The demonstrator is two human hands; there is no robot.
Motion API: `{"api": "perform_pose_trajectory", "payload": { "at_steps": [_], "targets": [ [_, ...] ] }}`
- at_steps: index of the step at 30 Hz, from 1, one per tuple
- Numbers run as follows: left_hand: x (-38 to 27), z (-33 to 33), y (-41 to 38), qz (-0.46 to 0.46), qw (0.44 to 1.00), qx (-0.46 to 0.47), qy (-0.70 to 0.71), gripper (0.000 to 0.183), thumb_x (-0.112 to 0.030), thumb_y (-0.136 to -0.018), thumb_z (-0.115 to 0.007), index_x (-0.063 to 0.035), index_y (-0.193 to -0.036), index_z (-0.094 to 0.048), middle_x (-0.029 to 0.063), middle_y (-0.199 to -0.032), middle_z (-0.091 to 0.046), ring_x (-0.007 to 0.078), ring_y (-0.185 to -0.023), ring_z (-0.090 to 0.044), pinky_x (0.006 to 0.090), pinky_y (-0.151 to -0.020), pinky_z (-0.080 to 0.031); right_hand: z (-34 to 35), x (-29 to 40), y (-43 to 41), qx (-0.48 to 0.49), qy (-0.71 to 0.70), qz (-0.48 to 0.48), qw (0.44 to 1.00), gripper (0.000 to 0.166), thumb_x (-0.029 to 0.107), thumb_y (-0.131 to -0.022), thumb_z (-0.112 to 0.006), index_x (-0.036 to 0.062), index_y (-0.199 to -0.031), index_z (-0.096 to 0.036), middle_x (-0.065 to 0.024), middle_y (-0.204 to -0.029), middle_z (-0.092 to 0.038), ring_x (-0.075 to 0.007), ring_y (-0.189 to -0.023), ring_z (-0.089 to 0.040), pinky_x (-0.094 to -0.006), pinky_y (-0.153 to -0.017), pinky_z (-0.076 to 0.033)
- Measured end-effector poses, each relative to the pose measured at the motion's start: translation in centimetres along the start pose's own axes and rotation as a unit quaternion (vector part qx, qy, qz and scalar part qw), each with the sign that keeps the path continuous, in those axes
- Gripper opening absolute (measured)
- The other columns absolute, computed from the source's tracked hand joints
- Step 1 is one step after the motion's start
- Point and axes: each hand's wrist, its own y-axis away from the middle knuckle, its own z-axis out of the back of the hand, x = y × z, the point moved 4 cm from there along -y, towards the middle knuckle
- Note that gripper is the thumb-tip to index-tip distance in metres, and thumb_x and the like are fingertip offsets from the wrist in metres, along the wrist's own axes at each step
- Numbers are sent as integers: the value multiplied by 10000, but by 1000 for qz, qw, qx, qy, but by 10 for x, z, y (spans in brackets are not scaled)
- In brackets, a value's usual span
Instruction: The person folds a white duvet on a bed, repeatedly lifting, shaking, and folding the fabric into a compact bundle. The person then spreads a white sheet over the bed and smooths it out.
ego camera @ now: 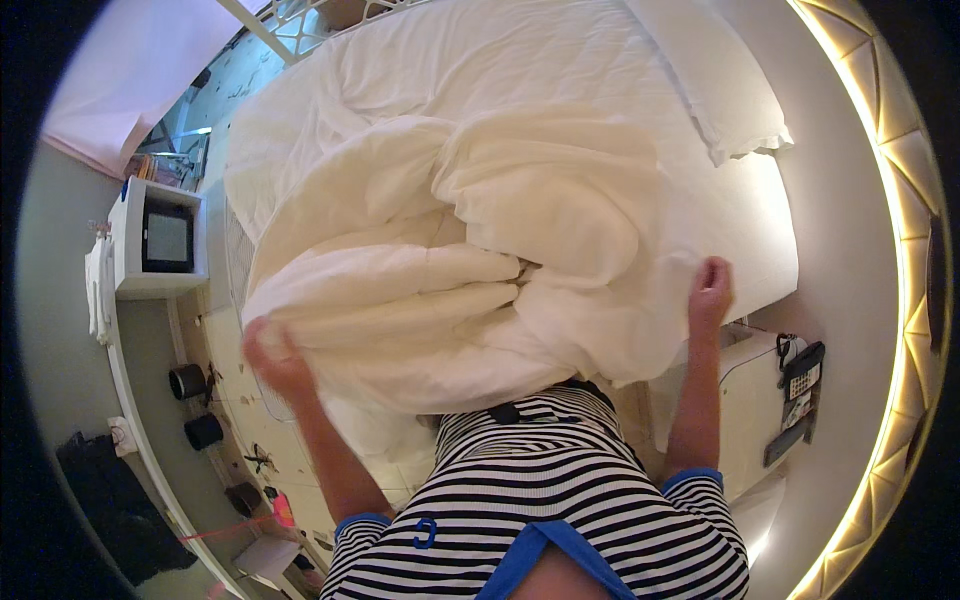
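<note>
A bunched white duvet (390, 322) lies in thick folds across the near part of the bed, right up against my waist. My left hand (276, 354), blurred, is curled over the duvet's left edge and grips it. Off the duvet's right side, my right hand (710, 289) has its fingers curled in above the bed. Whether a bit of cloth is inside that fist cannot be made out. Beneath the duvet and beyond it spreads a rumpled white sheet (517, 56). A white pillow (712, 75) rests at the far right.
On the right, a bedside cabinet (739, 397) stands by the bed, with a telephone (806, 371) on the wall above it. A padded, lit headboard panel (904, 277) runs along that side. To the left are a white cabinet holding a dark-fronted appliance (167, 236) and black bins (187, 382).
</note>
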Motion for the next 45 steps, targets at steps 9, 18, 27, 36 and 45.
{"api": "perform_pose_trajectory", "payload": {
  "at_steps": [9, 18, 27, 36, 45],
  "targets": [
    [-187, -112, 59, -193, 933, 303, -11, 629, -323, -607, -644, -42, -1120, -411, 135, -1081, -433, 282, -1053, -384, 453, -918, -224, -66, 108, 57, 174, 1, 75, 982, 356, 131, -658, -594, 68, -990, -482, -139, -932, -498, -305, -849, -496, -373, -723, -421],
    [-160, -80, 43, -139, 897, 416, 58, 97, -119, -730, -482, -33, -769, -500, 141, -660, -513, 311, -600, -522, 389, -562, -419, -69, 36, 53, 130, 35, -7, 991, 278, 147, -698, -543, 72, -953, -462, -116, -866, -512, -285, -705, -529, -329, -559, -450],
    [-47, 98, -70, 125, 970, -130, 162, 288, -255, -866, -376, -7, -885, -521, 98, -821, -552, 178, -721, -512, 287, -656, -412, -95, 67, 52, 252, 37, -19, 967, 657, 225, -648, -652, 98, -1200, -319, -108, -1036, -476, -217, -707, -527, -312, -594, -445],
    [-32, 53, -44, -90, 987, -80, -104, 221, -154, -789, -506, -30, -972, -492, 130, -973, -497, 288, -921, -446, 385, -819, -327, -93, 142, 60, 313, -251, 72, 913, 568, 289, -630, -661, 71, -1105, -438, -137, -1056, -471, -271, -783, -524, -329, -637, -453],
    [-158, 3, 58, -147, 957, 246, 48, 414, -265, -625, -646, -64, -957, -500, 100, -986, -472, 281, -971, -428, 457, -883, -269, -114, 149, 109, 344, -164, 87, 921, 124, 125, -771, -467, 17, -823, -503, -202, -763, -531, -367, -694, -507, -398, -650, -414]
  ]
}}
